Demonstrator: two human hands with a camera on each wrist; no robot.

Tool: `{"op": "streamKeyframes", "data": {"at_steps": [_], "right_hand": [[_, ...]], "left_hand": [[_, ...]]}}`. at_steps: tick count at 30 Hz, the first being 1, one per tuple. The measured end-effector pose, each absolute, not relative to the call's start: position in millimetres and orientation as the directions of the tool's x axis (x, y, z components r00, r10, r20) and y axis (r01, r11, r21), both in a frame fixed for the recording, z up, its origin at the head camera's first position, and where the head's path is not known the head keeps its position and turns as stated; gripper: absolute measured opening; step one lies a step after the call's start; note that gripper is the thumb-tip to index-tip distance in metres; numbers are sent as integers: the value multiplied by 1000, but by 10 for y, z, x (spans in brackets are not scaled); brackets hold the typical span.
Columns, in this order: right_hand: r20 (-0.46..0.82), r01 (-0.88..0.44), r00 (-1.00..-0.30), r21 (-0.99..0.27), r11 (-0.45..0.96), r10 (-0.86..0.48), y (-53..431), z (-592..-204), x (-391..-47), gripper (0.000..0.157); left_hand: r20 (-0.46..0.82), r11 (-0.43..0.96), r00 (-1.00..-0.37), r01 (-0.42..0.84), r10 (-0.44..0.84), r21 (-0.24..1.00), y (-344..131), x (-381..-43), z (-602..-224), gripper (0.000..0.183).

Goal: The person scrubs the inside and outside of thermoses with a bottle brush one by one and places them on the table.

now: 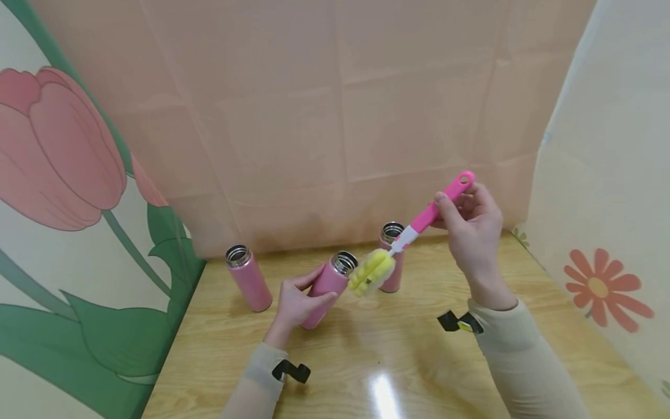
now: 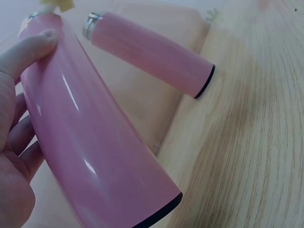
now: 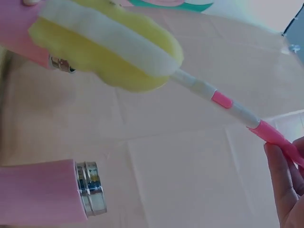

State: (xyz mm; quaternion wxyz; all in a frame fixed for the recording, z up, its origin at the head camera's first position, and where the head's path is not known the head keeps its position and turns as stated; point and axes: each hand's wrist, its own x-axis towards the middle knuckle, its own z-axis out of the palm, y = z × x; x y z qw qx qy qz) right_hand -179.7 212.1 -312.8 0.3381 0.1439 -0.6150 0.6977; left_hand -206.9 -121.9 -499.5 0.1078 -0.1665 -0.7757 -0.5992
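The left hand point(image 1: 297, 299) is curled round the pink middle bottle point(image 1: 327, 285), thumb on the near side, and some of its fingers are hidden behind the bottle. This bottle leans over, with its shiny mouth tipped toward the brush point(image 1: 405, 237); I can't tell if its bottom touches the table point(image 1: 419, 372). The right hand point(image 1: 473, 233) pinches the brush's pink handle between thumb and fingers. The brush slants down, so its yellow and white sponge point(image 1: 373, 272) is right by the middle bottle's mouth, but I can't tell if they touch. The sponge and the white neck hide part of the right bottle point(image 1: 396, 280), which stands at the back. The left bottle point(image 1: 253, 286) is all in sight, and the insides of the bottles are too dark to see well. In the left wrist view, only a bit of sponge peeks in at the top, and the hand is cut off at the side. In the right wrist view, the edge cuts off two bottles and most of the right hand. A small dark mark on the sponge is too tiny to read.
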Motion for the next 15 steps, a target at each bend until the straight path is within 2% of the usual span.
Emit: {"op": "streamKeyframes", "data": {"at_steps": [7,15], "right_hand": [[574,-633,-759,-762,-140,308,2103,-3173,-1841,19],[566,-639,-759,-742,-201,322,2060,-3218,-1890,17]], "left_hand": [[356,217,-924,379,138,900,-1211,-2053,-5009,65],[362,214,-921,386,144,897,-1205,-2056,-5014,66]]}}
